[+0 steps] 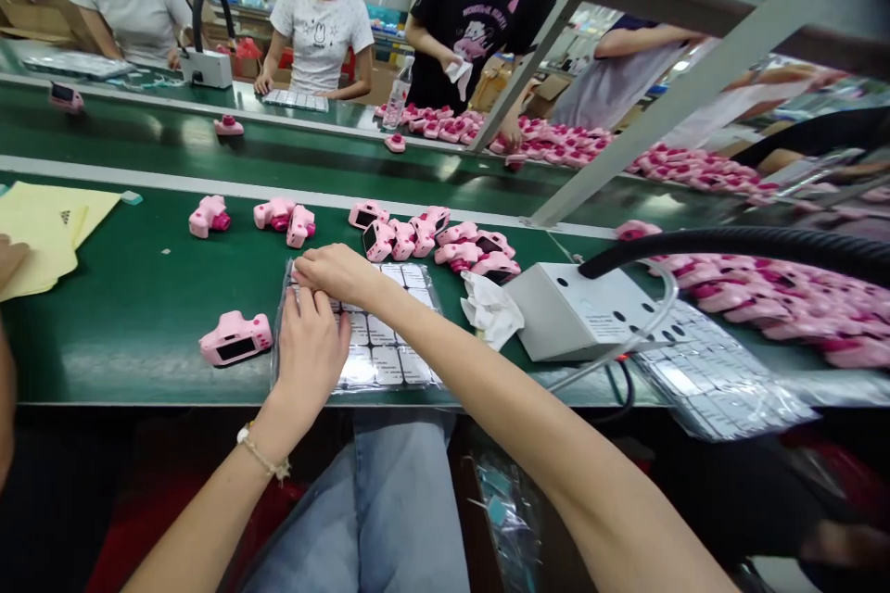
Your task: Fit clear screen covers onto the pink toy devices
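Under both hands lies a plastic-covered sheet of square printed stickers on the green bench. My left hand rests on its left side, fingers stretched forward and thumb apart. Reaching across from the right, my right hand has its fingers closed at the sheet's far left corner, just beyond the left fingertips. What exactly those fingers pinch is hidden. Beside the sheet on the left, a pink toy camera lies with its dark screen facing me.
Several pink toy cameras lie beyond the sheet. To the right are a crumpled white tissue, a grey-white box with a black hose and another sticker sheet. Yellow paper lies left. Co-workers occupy the far side.
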Action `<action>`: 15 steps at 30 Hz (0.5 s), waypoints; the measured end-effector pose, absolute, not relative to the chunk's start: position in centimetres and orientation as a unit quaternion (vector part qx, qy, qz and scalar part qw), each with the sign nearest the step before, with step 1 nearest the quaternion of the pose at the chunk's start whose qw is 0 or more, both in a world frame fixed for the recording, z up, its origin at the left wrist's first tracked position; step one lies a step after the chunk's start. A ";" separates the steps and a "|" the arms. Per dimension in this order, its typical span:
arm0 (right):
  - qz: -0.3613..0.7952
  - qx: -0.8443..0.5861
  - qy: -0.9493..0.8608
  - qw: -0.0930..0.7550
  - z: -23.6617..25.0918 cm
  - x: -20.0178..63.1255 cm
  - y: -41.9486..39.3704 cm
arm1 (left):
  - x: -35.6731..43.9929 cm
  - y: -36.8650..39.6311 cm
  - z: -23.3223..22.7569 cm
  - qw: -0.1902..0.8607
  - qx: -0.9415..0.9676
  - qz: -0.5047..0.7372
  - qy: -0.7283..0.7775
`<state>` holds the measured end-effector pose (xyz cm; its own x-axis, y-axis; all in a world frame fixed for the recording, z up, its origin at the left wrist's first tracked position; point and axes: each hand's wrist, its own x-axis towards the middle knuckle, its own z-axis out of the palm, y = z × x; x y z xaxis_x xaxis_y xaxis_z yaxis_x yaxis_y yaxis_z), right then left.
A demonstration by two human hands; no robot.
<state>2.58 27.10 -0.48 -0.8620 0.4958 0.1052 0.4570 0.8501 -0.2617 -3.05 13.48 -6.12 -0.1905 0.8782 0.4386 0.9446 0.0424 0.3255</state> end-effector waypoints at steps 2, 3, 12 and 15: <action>0.121 -0.269 -0.948 0.117 -0.8 2.7 27.3 | -3.1 13.3 -6.0 0.056 -0.632 -0.279 -0.720; 0.126 -0.285 -0.940 0.140 -0.9 2.7 27.5 | -3.2 13.3 -6.0 0.054 -0.632 -0.281 -0.721; 0.182 -0.437 -0.781 0.407 -0.2 5.4 30.1 | -4.4 13.6 -5.1 0.006 -0.601 -0.357 -0.715; 0.166 -0.431 -0.756 0.463 0.4 7.3 26.6 | -3.9 13.0 -3.3 -0.041 -0.576 -0.434 -0.691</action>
<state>7.30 26.63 0.44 -0.1998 0.8065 0.5564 0.4990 0.5725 -0.6506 -3.94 13.00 -3.30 -0.3324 0.8325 0.4433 0.7609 -0.0410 0.6476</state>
